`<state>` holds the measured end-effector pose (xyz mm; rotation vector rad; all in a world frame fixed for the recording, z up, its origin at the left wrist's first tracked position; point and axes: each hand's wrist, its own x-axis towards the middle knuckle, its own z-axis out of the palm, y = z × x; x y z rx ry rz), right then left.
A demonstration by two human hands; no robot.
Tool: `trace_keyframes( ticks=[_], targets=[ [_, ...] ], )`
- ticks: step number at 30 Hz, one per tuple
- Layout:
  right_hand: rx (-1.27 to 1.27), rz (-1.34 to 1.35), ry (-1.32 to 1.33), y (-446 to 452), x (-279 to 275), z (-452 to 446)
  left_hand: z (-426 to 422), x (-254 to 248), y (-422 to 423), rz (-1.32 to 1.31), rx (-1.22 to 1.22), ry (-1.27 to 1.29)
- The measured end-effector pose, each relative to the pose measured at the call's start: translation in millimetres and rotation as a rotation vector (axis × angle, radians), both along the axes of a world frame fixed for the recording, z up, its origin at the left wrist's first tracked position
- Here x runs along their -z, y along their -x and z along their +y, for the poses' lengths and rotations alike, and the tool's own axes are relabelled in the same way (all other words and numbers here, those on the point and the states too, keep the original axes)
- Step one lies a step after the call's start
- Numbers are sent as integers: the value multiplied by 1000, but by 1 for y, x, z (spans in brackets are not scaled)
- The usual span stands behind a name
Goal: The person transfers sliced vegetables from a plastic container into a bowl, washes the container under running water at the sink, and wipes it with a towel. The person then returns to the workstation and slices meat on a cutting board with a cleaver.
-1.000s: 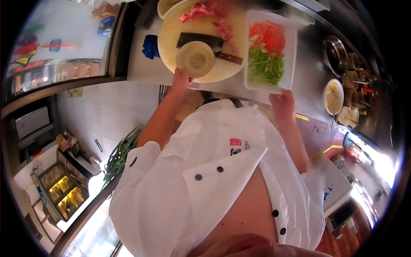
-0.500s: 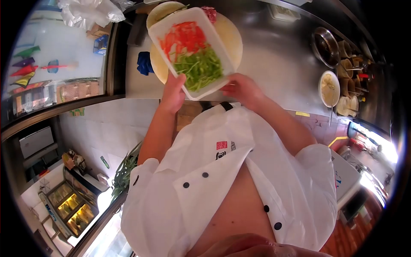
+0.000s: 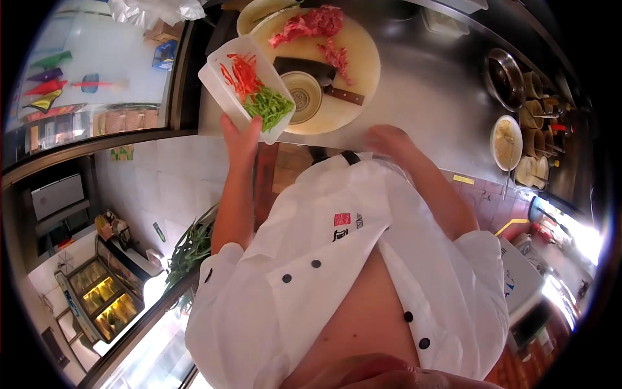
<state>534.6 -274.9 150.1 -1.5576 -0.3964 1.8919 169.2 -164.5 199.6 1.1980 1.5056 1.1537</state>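
Note:
My left hand point(image 3: 241, 139) grips the near end of a white plastic tub point(image 3: 219, 83), thumb on its rim. Inside lie red pepper strips point(image 3: 243, 74) and green pepper strips point(image 3: 269, 109). The tub is held over the left edge of a round cutting board point(image 3: 366, 71). On the board are a cleaver point(image 3: 343, 94) with a wooden handle, a round bowl point(image 3: 301, 97) partly over its blade, a large piece of raw meat point(image 3: 311, 24) and meat strips point(image 3: 335, 59). My right hand point(image 3: 390, 141) hovers by the counter's front edge, fingers curled and holding nothing visible.
A metal bowl point(image 3: 505, 79) and a white bowl point(image 3: 506, 142) with a utensil stand at the right, beside several seasoning containers point(image 3: 532, 113). Behind the board's left side sits another bowl point(image 3: 249, 18). A window frame point(image 3: 184, 78) borders the steel counter point(image 3: 421, 84) on the left.
The tub has moved left and down, uncovering the cleaver, bowl and meat on the board. My right hand has let go of the tub and drawn away to the right.

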Motion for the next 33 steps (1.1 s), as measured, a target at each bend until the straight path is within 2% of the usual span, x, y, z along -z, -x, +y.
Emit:
trace_keyframes(
  ticks=[5, 11, 13, 16, 20, 22, 25, 33],
  targets=[
    [116, -13, -7, -25, 34, -41, -2, 14, -6, 106, -78, -21],
    [222, 3, 73, -38, 62, -74, -7, -6, -30, 170, -98, -48],
    [242, 15, 93, -39, 64, -80, -10, -16, -39, 310, -92, -109],
    [233, -30, 87, -39, 66, -91, -5, -5, -40, 418, -51, -162],
    [232, -45, 53, -43, 79, -99, -3, -7, -51, 341, -14, -134],
    [238, -46, 47, -45, 82, -98, -1, -4, -55, 398, 24, -200],
    [235, -40, 30, -47, 86, -101, -5, -12, -64, 484, 16, -171],
    [203, -25, 70, -46, 76, -98, -11, -17, -65, 539, 23, -214]
  ],
)
